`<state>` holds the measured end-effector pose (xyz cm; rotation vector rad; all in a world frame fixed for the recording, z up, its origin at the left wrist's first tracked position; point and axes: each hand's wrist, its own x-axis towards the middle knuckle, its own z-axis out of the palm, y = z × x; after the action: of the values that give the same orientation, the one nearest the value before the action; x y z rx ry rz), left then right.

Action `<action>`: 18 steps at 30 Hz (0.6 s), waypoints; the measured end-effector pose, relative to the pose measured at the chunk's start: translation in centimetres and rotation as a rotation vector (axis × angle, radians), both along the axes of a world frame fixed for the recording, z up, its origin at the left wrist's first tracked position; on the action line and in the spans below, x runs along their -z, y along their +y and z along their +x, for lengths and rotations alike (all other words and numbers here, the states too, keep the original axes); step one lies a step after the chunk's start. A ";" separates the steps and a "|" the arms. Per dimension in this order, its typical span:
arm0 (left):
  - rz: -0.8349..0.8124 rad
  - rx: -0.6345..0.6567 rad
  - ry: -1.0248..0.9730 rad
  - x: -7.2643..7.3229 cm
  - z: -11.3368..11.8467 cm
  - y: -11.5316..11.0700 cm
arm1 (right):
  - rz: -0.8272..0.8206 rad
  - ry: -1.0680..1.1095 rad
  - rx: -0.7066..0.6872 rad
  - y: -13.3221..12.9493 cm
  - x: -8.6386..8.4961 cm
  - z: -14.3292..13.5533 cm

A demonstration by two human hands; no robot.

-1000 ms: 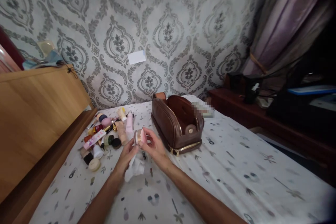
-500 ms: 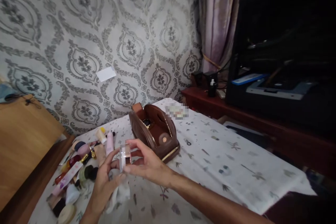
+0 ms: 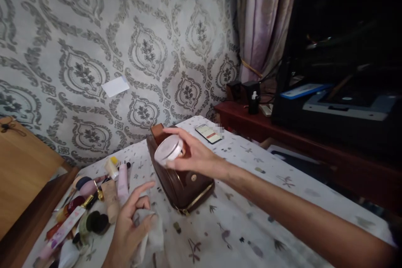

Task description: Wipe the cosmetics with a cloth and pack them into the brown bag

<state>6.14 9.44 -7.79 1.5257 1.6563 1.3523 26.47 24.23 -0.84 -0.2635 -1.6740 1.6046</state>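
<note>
My right hand [image 3: 191, 155] grips a round cosmetic jar [image 3: 168, 150] with a pale, clear-looking top and a rose-gold side. It holds the jar tilted, above the brown makeup bag [image 3: 191, 194], whose top is unzipped; the hand and jar hide much of the opening. Lower and to the left, my left hand [image 3: 132, 217] has its thumb and index finger apart. A crumpled white wipe [image 3: 153, 234] hangs from its curled lower fingers. Beside that hand are a beige tube [image 3: 110, 199] and a pink tube [image 3: 123, 180].
Several cosmetics, among them a long pink-and-white box [image 3: 65, 230], lie piled at the left of the patterned cloth [image 3: 238, 217]. A phone [image 3: 209, 134] lies behind the bag. A wooden board [image 3: 28, 176] is at the left, a red-brown stand [image 3: 232, 115] with a dark screen at the right.
My right hand has carried the jar away from my left hand, up and right over the bag. The left hand has let go of the jar and keeps the wipe.
</note>
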 end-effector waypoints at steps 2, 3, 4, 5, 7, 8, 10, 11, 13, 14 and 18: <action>-0.023 -0.004 0.056 1.5 -0.4 0.1 | 0.065 -0.072 0.092 2.2 -0.1 -0.1; -0.037 -0.015 0.074 2.4 -0.6 0.1 | 0.137 -0.132 0.151 3.2 -0.2 -0.3; -0.051 -0.028 0.082 3.2 -0.6 0.0 | 0.236 -0.206 0.215 4.0 -0.1 -0.5; -0.070 -0.035 0.083 4.0 -0.6 -0.1 | 0.350 -0.293 0.277 4.6 -0.2 -0.8; -0.115 -0.029 0.079 5.4 -0.5 -0.4 | 0.572 -0.489 0.365 5.2 -0.3 -1.4; -0.131 -0.028 0.076 6.1 -0.3 -0.5 | 0.665 -0.586 0.378 5.2 -0.4 -1.7; -0.154 -0.012 0.071 7.2 0.0 -0.5 | 0.810 -0.759 0.359 5.2 -0.6 -2.4; -0.162 0.005 0.073 7.7 0.1 -0.5 | 0.868 -0.828 0.339 5.2 -0.7 -2.7; -0.168 0.060 0.088 8.4 0.2 -0.5 | 0.935 -0.926 0.279 5.4 -0.6 -3.5; -0.169 0.088 0.098 8.7 0.2 -0.5 | 0.916 -0.951 0.251 5.6 -0.5 -4.0; -0.161 0.141 0.116 9.3 -0.1 -0.5 | 0.677 -0.950 0.224 7.1 1.0 -6.1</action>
<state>6.07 8.93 -17.13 1.6181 1.6492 1.0489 20.41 31.32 -1.87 -0.9100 -2.6532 0.6560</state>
